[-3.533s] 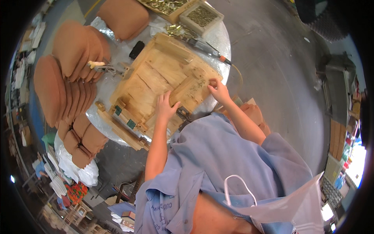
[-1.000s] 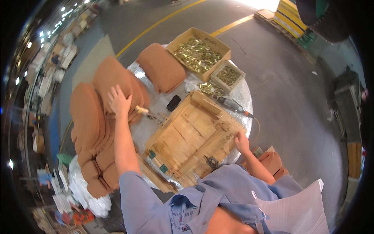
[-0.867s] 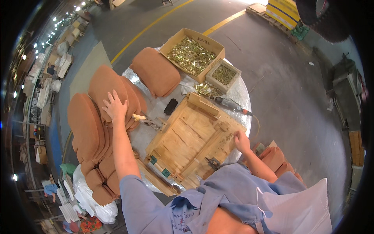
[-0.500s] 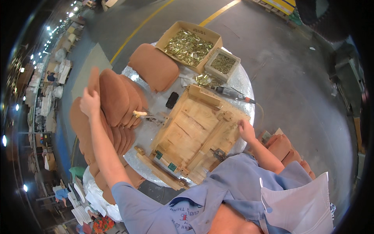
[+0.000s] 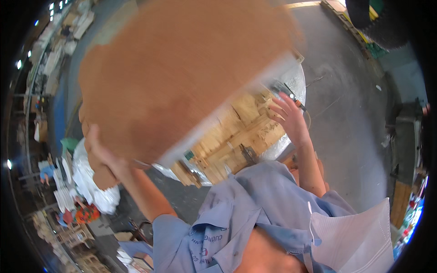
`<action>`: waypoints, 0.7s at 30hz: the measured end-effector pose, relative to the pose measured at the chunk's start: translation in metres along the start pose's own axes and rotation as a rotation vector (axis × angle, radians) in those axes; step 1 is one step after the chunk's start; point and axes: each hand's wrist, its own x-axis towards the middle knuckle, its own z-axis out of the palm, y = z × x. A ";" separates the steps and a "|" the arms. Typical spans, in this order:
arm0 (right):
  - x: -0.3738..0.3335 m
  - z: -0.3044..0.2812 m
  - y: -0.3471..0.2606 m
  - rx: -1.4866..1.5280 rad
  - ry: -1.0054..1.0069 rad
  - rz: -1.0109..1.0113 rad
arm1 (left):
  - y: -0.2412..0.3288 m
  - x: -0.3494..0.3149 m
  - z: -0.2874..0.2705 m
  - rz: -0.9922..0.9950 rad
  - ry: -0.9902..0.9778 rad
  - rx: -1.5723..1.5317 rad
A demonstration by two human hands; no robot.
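Observation:
A large brown wooden board (image 5: 191, 68), blurred by motion, is lifted close in front of me and fills the upper middle of the view. At its lower left edge my left hand (image 5: 109, 154) is closed on it. My right hand (image 5: 291, 119) is raised with fingers spread, holding nothing, over the right side of a pale wooden jig (image 5: 227, 141). The board covers the jig's left and far parts. Close to my right fingertips lies a power tool (image 5: 298, 103) with an orange band.
The jig rests on a round table wrapped in silvery film (image 5: 298, 82). More brown boards (image 5: 102, 175) show at the left, beyond my left hand. Plastic-wrapped goods (image 5: 98, 195) stand on the floor farther left. Grey floor (image 5: 346, 118) stretches to the right.
My left hand has brought a brown board up from the left stack toward me, across the table. My right hand has let go of the jig's edge and opened above it.

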 end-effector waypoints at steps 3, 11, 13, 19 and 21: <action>-0.015 0.049 -0.017 0.302 0.098 -0.181 | -0.110 -0.051 -0.056 -0.358 -0.110 0.004; -0.084 0.025 0.015 0.137 0.722 0.175 | -0.289 -0.145 -0.097 -0.830 -0.163 -0.139; -0.081 0.015 0.024 0.084 0.656 0.238 | -0.295 -0.142 -0.104 -0.815 -0.228 -0.026; -0.040 0.021 0.055 0.161 0.600 0.254 | -0.303 -0.087 -0.128 -0.107 -0.102 1.327; -0.022 0.018 0.063 0.190 0.528 0.272 | -0.297 -0.083 -0.129 -0.034 0.012 1.659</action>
